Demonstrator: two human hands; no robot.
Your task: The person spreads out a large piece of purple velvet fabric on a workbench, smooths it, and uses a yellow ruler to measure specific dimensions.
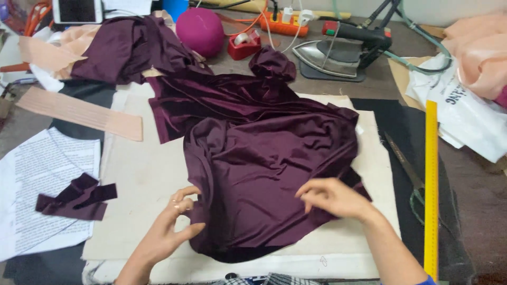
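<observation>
A large piece of dark purple velvet fabric (pixel 259 142) lies crumpled across a cream padded board (pixel 142 174) in the middle of the table. My left hand (pixel 171 224) pinches the fabric's lower left edge between thumb and fingers. My right hand (pixel 332 198) rests on the fabric's lower right part, fingers curled and gripping a fold. More of the same purple cloth (pixel 127 47) is heaped at the back left.
A purple scrap (pixel 76 198) lies on printed paper (pixel 37 174) at left. Peach strips (pixel 79 113), a magenta pincushion (pixel 199 30), a red tape dispenser (pixel 243 45), an iron (pixel 338 50), a yellow ruler (pixel 431 184), scissors (pixel 409 171) and a white bag (pixel 465 111) surround the board.
</observation>
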